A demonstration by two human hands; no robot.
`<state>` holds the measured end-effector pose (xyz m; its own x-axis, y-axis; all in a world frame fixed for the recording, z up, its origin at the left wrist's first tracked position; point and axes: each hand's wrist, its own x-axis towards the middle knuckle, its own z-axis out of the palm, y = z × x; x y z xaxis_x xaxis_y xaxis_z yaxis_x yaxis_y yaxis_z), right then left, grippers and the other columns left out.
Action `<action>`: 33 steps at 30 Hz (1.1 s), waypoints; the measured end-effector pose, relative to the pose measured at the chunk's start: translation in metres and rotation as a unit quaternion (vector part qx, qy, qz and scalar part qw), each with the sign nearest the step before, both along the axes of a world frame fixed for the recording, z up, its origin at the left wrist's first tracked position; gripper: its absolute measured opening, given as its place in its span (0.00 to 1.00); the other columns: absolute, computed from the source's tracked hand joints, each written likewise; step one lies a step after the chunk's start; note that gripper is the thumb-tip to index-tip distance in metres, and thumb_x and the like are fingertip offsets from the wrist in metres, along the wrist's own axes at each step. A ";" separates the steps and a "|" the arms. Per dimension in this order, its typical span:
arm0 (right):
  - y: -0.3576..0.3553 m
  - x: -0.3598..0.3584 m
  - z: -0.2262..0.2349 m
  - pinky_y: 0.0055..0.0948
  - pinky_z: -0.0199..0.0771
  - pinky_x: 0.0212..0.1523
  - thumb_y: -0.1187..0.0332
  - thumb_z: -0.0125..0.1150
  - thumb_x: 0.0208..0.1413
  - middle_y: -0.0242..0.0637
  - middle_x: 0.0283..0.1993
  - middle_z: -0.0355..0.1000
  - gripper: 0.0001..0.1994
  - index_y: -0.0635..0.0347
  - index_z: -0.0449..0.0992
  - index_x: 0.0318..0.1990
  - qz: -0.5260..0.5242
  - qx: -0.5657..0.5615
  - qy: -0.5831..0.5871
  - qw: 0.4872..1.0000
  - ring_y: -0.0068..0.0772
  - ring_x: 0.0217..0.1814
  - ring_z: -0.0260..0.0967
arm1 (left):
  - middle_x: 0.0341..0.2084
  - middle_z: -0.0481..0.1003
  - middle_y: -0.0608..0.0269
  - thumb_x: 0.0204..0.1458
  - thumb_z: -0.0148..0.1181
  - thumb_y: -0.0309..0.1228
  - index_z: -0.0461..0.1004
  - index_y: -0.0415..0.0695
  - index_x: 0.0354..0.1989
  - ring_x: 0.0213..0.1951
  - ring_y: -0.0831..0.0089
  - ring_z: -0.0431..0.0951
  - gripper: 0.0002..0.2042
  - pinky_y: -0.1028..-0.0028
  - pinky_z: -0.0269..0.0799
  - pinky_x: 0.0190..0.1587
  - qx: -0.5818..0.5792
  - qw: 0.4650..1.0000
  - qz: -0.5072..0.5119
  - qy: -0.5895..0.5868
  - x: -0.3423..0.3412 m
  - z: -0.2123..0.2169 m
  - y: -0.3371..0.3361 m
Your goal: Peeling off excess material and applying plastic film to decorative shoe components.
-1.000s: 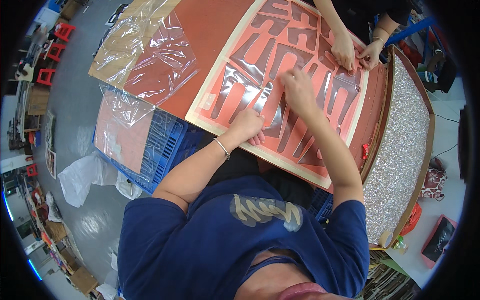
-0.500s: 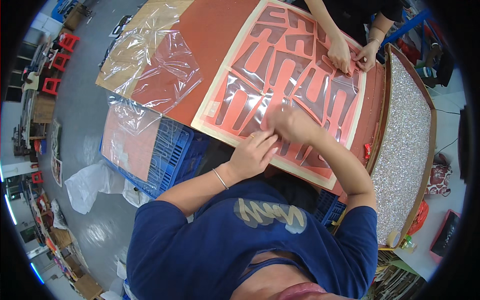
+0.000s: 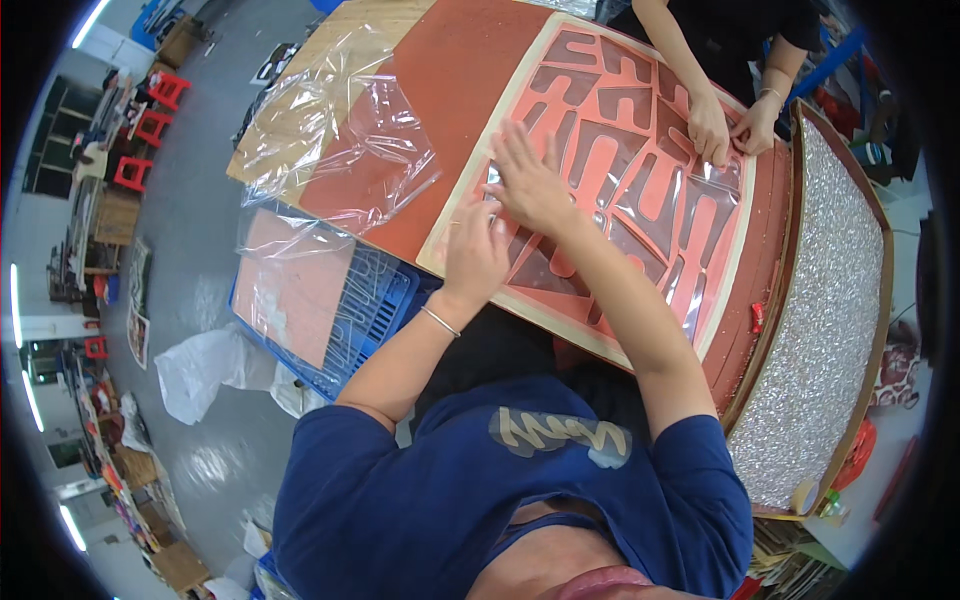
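A pink sheet framed in cream tape (image 3: 520, 75) lies on the red-brown table, covered with several glossy transparent plastic pieces (image 3: 605, 150) that have long slot shapes. My right hand (image 3: 535, 190) rests over the left part of this sheet, fingers stretched and spread apart. Beside it, at the sheet's left border, my left hand (image 3: 474, 252) is raised with its fingers loosely bent and apart; I see nothing in it. Across the sheet, another person's two hands (image 3: 730, 130) work at its far right corner; what they pinch is too small to tell.
Crumpled clear film (image 3: 350, 150) lies over the table's left end. Below it stands a blue plastic crate (image 3: 385, 310) with a pink sheet (image 3: 290, 270) on top. A silver glittery panel with brown edges (image 3: 825, 310) stands at the right. Red stools (image 3: 150, 130) are far left.
My right hand has moved left and away from me, its fingers now spread flat. My left hand has parted from it and shifted up-left. The whole view has shifted slightly.
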<state>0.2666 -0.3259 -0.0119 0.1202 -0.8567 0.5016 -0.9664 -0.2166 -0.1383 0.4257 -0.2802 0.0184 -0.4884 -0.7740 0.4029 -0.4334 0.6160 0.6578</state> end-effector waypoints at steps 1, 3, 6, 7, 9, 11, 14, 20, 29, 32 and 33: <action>-0.005 0.009 -0.002 0.61 0.34 0.68 0.46 0.48 0.57 0.51 0.70 0.48 0.36 0.65 0.55 0.64 0.007 -0.005 0.000 1.000 0.46 0.74 0.41 | 0.49 0.68 0.43 0.55 0.52 0.30 0.66 0.36 0.50 0.55 0.47 0.65 0.16 0.58 0.61 0.57 -0.041 0.998 0.029 -0.033 0.004 -0.004 -0.010; -0.023 0.013 -0.021 0.62 0.32 0.69 0.45 0.47 0.57 0.49 0.70 0.47 0.36 0.63 0.55 0.65 0.058 0.106 0.039 0.992 0.44 0.74 0.41 | 0.54 0.65 0.42 0.57 0.50 0.32 0.62 0.35 0.56 0.60 0.45 0.60 0.20 0.56 0.57 0.60 -0.085 0.994 0.024 -0.063 0.008 -0.015 -0.024; -0.027 0.017 0.000 0.60 0.35 0.69 0.48 0.46 0.58 0.51 0.68 0.52 0.33 0.65 0.58 0.63 0.133 0.302 -0.092 0.940 0.47 0.72 0.45 | 0.62 0.53 0.38 0.57 0.50 0.43 0.50 0.31 0.63 0.66 0.43 0.48 0.33 0.51 0.42 0.66 -0.004 0.950 0.057 -0.307 0.034 -0.038 -0.009; -0.025 0.012 0.028 0.56 0.38 0.69 0.50 0.47 0.58 0.52 0.66 0.55 0.30 0.66 0.62 0.60 0.151 0.396 -0.173 0.889 0.48 0.71 0.48 | 0.65 0.49 0.36 0.57 0.49 0.46 0.47 0.30 0.65 0.67 0.44 0.45 0.36 0.50 0.38 0.67 -0.021 0.938 0.061 -0.341 0.040 -0.039 -0.002; -0.001 -0.008 0.032 0.53 0.39 0.70 0.49 0.46 0.59 0.53 0.65 0.56 0.30 0.67 0.64 0.58 0.071 0.224 -0.252 0.939 0.50 0.70 0.48 | 0.66 0.43 0.35 0.56 0.51 0.48 0.43 0.28 0.66 0.69 0.44 0.41 0.40 0.52 0.34 0.68 0.045 0.940 0.066 -0.332 0.045 -0.034 0.004; 0.021 -0.055 0.019 0.47 0.40 0.70 0.47 0.45 0.60 0.55 0.64 0.56 0.31 0.68 0.65 0.57 -0.050 0.026 -0.260 0.964 0.52 0.71 0.47 | 0.66 0.41 0.34 0.56 0.50 0.49 0.44 0.28 0.65 0.69 0.44 0.40 0.40 0.52 0.34 0.68 0.026 0.941 0.047 -0.335 0.045 -0.036 0.004; 0.086 -0.155 0.006 0.48 0.35 0.71 0.46 0.45 0.60 0.56 0.70 0.45 0.36 0.63 0.52 0.67 -0.241 0.105 -0.102 0.959 0.51 0.74 0.37 | 0.67 0.40 0.33 0.57 0.49 0.50 0.44 0.28 0.65 0.69 0.44 0.38 0.40 0.52 0.34 0.68 0.021 0.936 0.062 -0.347 0.046 -0.035 0.009; 0.128 -0.231 0.008 0.47 0.33 0.72 0.40 0.41 0.58 0.53 0.72 0.43 0.41 0.68 0.50 0.67 -0.344 -0.027 -0.151 0.926 0.46 0.76 0.35 | 0.63 0.50 0.33 0.57 0.50 0.47 0.51 0.29 0.63 0.65 0.44 0.51 0.35 0.54 0.45 0.66 -0.034 0.929 0.088 -0.357 0.040 -0.034 0.004; 0.200 -0.175 0.005 0.46 0.32 0.72 0.42 0.44 0.58 0.58 0.72 0.35 0.44 0.67 0.37 0.69 -0.317 0.166 -0.175 0.917 0.54 0.75 0.30 | 0.41 0.72 0.41 0.51 0.61 0.41 0.69 0.28 0.47 0.43 0.55 0.73 0.25 0.61 0.68 0.46 0.079 0.948 0.162 -0.261 0.073 -0.028 -0.033; 0.235 -0.154 -0.005 0.47 0.31 0.72 0.43 0.46 0.58 0.62 0.71 0.34 0.42 0.66 0.40 0.69 -0.214 0.161 -0.242 0.933 0.56 0.75 0.30 | 0.28 0.76 0.52 0.52 0.62 0.40 0.71 0.27 0.42 0.33 0.61 0.77 0.23 0.67 0.71 0.38 0.166 0.962 0.115 -0.182 0.091 -0.038 -0.053; 0.253 -0.152 0.003 0.47 0.33 0.71 0.44 0.47 0.58 0.61 0.71 0.37 0.40 0.65 0.45 0.68 -0.220 0.145 -0.197 0.944 0.56 0.75 0.32 | 0.25 0.76 0.56 0.52 0.62 0.39 0.72 0.27 0.40 0.30 0.63 0.77 0.22 0.68 0.71 0.36 0.230 0.958 0.099 -0.141 0.095 -0.038 -0.056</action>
<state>0.1141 -0.0727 -0.0086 -0.4273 -0.8883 0.1686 -0.8146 0.2973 -0.4980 0.5206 -0.3361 -0.0196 -0.3527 -0.9269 -0.1281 -0.7117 0.1769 0.6798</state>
